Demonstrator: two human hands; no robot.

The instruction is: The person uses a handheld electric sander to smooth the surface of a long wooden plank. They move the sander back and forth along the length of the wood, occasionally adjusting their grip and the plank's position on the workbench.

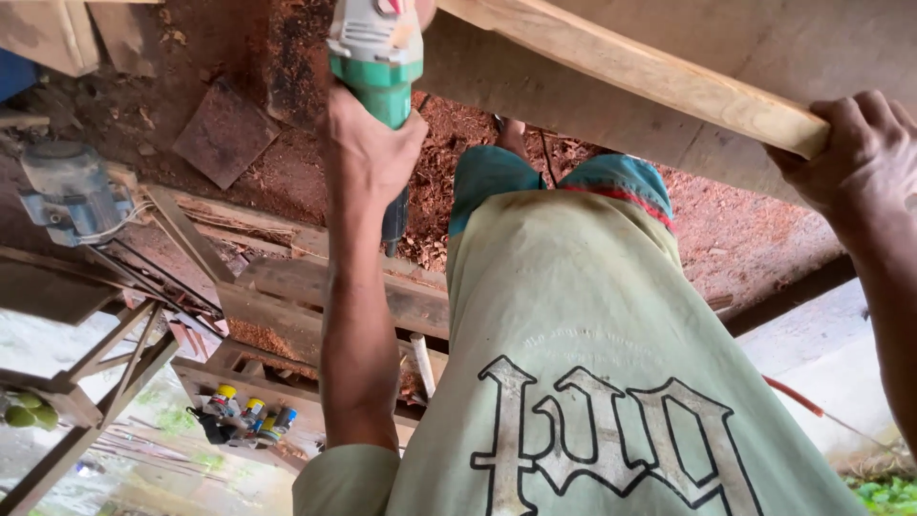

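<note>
wood first: a pale plank (650, 72) runs from twelve o'clock down to three o'clock, and the right hand (860, 153) clamps its near end, fingers pressed together and curled over the edge. at eleven o'clock the left hand (368, 143) grips a green and grey power tool (377, 57), fingers wrapped tight round its body. the working end is cut off by the frame's top edge, so i cannot tell whether it touches the wood.

the plank seems steadied by that one hand alone. if the tool bites or kicks, the board could twist out of the grip or swing toward the bare foot (511, 134) standing just below in red sawdust (726, 239). a one-handed hold on the tool gives little control against a jerk. its cable end (394, 225) hangs along the forearm and could snag. loose sawdust underfoot may let the stance slip. a grey motor (72, 191) sits at nine o'clock, well apart.
</note>
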